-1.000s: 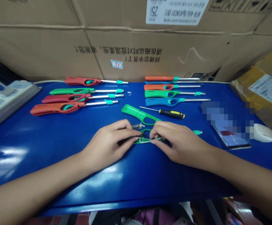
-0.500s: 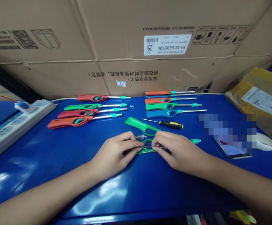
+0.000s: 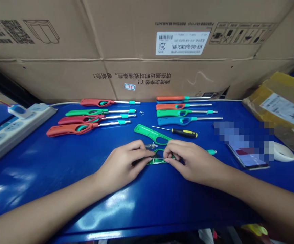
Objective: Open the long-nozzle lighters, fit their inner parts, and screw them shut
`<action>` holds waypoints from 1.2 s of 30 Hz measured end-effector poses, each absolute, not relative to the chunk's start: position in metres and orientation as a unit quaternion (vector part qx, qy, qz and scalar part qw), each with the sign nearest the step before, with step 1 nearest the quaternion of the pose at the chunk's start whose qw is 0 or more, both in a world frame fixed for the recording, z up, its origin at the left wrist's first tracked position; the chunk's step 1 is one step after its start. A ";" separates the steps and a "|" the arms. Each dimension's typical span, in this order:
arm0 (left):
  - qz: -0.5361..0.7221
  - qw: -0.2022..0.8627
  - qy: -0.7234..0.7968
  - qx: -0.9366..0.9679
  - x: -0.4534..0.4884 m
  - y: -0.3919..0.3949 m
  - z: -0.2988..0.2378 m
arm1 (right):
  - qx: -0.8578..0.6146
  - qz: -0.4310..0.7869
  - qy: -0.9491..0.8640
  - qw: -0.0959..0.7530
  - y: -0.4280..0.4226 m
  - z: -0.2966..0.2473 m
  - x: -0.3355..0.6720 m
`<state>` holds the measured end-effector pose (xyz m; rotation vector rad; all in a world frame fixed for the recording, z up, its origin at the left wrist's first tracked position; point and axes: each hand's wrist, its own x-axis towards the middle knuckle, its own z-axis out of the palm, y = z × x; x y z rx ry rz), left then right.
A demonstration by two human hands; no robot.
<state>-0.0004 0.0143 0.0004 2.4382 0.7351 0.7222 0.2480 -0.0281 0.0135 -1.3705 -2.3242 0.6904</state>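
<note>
A green long-nosed lighter point(image 3: 158, 159) lies opened on the blue table point(image 3: 60, 159), its teal tip point(image 3: 212, 152) poking out to the right. My left hand point(image 3: 122, 164) pinches its left part, fingers closed. My right hand point(image 3: 189, 161) pinches the middle of it, fingertips almost meeting the left ones. A detached green half-shell point(image 3: 150, 133) lies just behind my hands. A small clear part point(image 3: 150, 146) rests beside my left fingers. A black and yellow screwdriver point(image 3: 181, 132) lies behind my right hand.
Several assembled lighters point(image 3: 91, 118) lie in a row at the back left, another row point(image 3: 184, 112) at the back right. Cardboard boxes point(image 3: 147, 51) wall the far edge. A power strip point(image 3: 7, 130) sits left; a phone point(image 3: 248, 157), a white object point(image 3: 284, 152) and a yellow parcel point(image 3: 278, 101) sit right.
The camera has tilted up, so more of the boxes shows. My hands stay pinched on the green lighter with only slight finger shifts.
</note>
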 end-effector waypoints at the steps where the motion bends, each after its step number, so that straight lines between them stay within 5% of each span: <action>1: 0.265 0.245 0.268 0.893 0.000 0.014 0.001 | -0.484 0.242 -0.822 0.177 -0.028 0.013 0.248; 25: 0.285 0.221 0.261 0.895 0.002 0.013 -0.001 | -0.440 0.167 -0.873 0.124 -0.030 0.016 0.244; 36: 0.283 0.223 0.255 0.897 0.002 0.013 -0.002 | -0.493 0.170 -0.834 0.181 -0.031 0.010 0.238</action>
